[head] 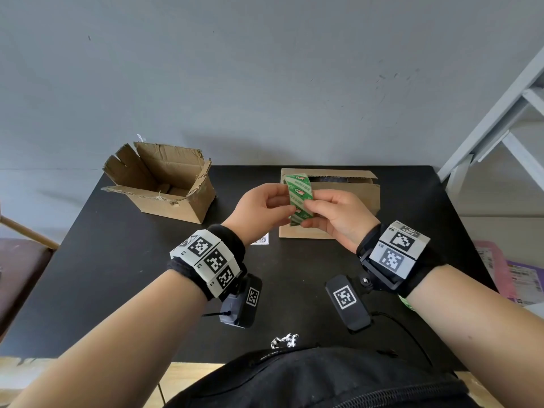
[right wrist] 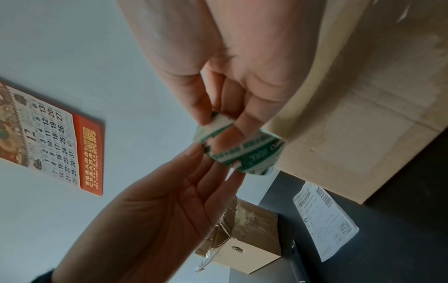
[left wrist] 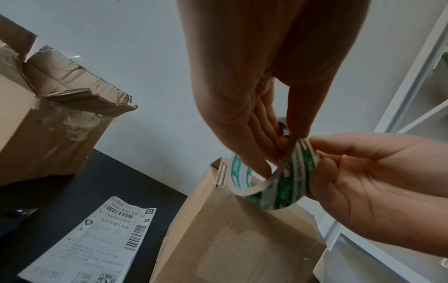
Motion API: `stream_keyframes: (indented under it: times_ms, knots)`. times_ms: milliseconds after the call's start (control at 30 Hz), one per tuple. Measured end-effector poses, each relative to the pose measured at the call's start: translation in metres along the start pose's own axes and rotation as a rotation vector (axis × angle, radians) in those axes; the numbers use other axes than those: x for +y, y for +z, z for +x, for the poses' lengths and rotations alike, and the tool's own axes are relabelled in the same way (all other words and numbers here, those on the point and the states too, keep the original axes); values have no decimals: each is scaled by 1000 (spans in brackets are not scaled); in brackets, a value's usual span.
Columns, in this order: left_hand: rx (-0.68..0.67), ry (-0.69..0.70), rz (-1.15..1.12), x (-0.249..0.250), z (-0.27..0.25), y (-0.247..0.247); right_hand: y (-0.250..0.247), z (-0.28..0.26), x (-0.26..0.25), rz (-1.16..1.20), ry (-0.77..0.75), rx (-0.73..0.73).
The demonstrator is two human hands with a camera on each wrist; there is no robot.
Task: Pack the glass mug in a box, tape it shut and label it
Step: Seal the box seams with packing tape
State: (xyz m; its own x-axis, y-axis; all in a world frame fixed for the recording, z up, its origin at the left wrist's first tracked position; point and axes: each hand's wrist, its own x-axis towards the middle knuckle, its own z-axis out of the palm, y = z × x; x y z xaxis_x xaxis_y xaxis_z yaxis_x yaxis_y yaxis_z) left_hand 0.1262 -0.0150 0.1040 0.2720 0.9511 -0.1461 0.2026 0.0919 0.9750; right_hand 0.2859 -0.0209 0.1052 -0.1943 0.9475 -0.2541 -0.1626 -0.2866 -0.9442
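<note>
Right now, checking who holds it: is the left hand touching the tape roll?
Touching. The left wrist view shows the left hand with fingers hooked inside the tape roll.

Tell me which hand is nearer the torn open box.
Left. The left hand holds the tape roll on the side toward the torn open box; the right hand grips the roll's far side, farther from it.

— Where's everything on the black rectangular desk [head: 294,260]?
— Torn open brown cardboard box [head: 164,184] far left; flat-flapped brown cardboard box [head: 347,195] right of it.
— The white printed paper label [left wrist: 97,239]?
— Between them, nearer. Both hands [head: 262,207] hold the green-and-white tape roll [head: 298,201] before the right box.
</note>
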Motion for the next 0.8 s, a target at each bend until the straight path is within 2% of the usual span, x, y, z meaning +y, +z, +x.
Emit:
stream_keyframes:
  times_ms: [133, 433, 467, 533, 567, 633, 667, 733, 800]
  knots:
    - [-2, 7, 14, -1, 0, 0, 0, -2, 1, 10, 2, -30]
    - [17, 69, 98, -1, -1, 4, 0, 0, -2, -64, -1, 35]
    - [29, 62, 104, -1, 0, 5, 0, 0, -3, -161, -21, 45]
    - [49, 56, 102, -4, 0, 4, -2, 3, -4, -506, -97, 109]
    - [53, 59, 113, -4, 1, 2, -4, 5, -5, -669, -144, 182]
    - [28, 70, 182, -3, 1, -1, -6, 6, -8, -855, -277, 300]
    - [13, 81, 245, -1, 1, -3, -7, 6, -10, -915, -367, 268]
    - [-3, 115, 365, 2, 0, -5, -6, 8, -15, -1046, -433, 79]
    - [10, 130, 391, 3, 0, -6, -1, 6, -21, -1040, -301, -63]
